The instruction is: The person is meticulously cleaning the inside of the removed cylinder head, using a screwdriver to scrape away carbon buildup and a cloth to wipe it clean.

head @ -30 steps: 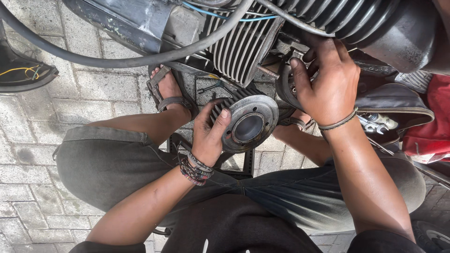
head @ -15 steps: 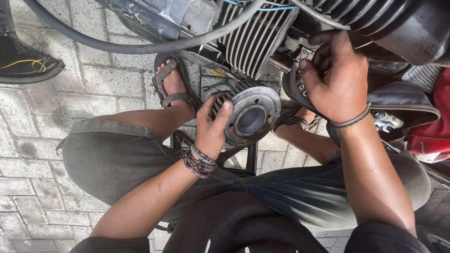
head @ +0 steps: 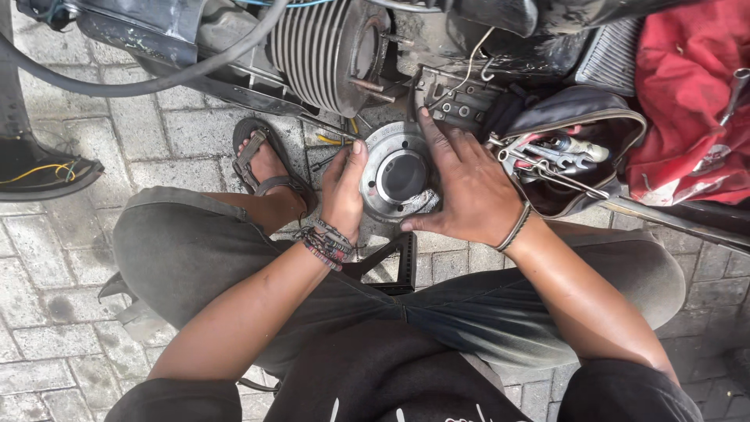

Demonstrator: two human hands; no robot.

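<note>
A round grey metal disc part (head: 398,176) with a dark centre hole sits between both my hands, low in front of the engine. My left hand (head: 344,191), with beaded bracelets at the wrist, grips its left rim. My right hand (head: 465,187) lies flat over its right side with fingers spread, thumb under the lower edge. Just above stands the finned engine cylinder (head: 324,51) with studs poking out.
An open dark tool bag (head: 562,156) with wrenches lies right of my right hand. A red cloth (head: 687,101) is at far right. A thick black hose (head: 156,74) curves across the top left. My sandalled foot (head: 266,168) rests on grey paving; a small black stool (head: 394,266) sits below.
My right hand came down from the engine parts at upper right onto the disc. The view shifted, with the disc and left hand now lower under the cylinder.
</note>
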